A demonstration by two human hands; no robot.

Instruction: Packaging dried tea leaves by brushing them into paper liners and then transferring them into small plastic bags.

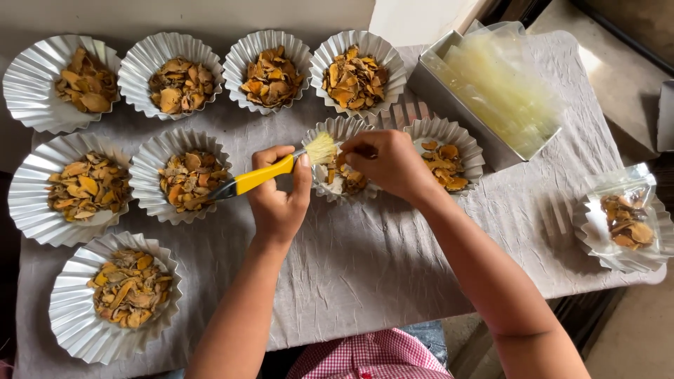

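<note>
My left hand [279, 193] grips a brush with a yellow handle [261, 175]; its pale bristles [321, 148] rest over a fluted white paper dish [335, 130] in the middle row. My right hand [388, 163] hovers over that same dish, fingers pinched on the dried orange-brown slices [349, 180] inside it. Just to the right lies another fluted dish [449, 133] with a few slices.
Several more fluted dishes of dried slices cover the grey cloth [365, 260] at left and back. A metal tray [449, 95] with clear plastic bags stands at back right. A filled clear bag [625, 214] sits in a dish at the right edge.
</note>
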